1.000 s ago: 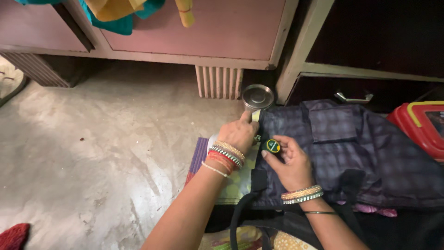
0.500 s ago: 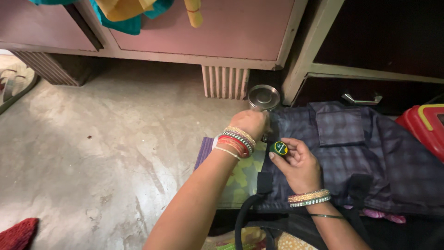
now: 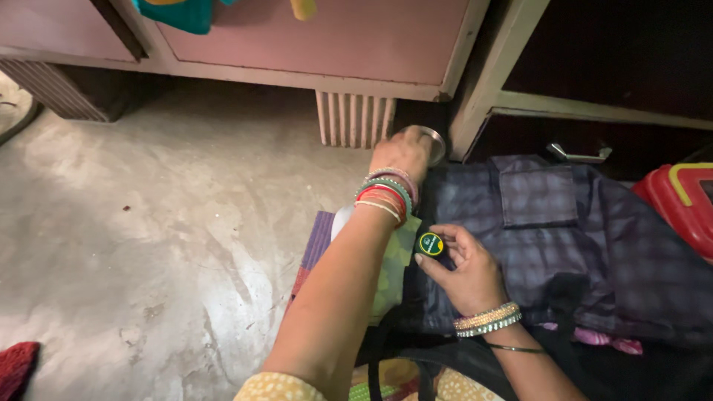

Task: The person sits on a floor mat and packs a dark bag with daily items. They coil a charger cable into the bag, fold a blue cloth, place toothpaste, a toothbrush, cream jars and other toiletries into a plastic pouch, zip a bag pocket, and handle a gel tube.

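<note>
Steel tin (image 3: 432,141) under left hand (image 3: 401,154), small round lid (image 3: 431,243) in right hand (image 3: 460,271)

A dark purple-grey checked bag (image 3: 564,238) lies on the right, a red box with a yellow handle (image 3: 679,200) at the far right. The small round lid (image 3: 431,243) is black, green and yellow. Pink cabinet (image 3: 334,37) beyond, grey mottled floor (image 3: 148,223) to the left.

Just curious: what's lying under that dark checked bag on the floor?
Under the checked bag, pink cloth peeks out at its near edge and a patterned mat shows at its left. The right hand rests on the bag, holding a small round tin. Anything else beneath is covered.
</note>
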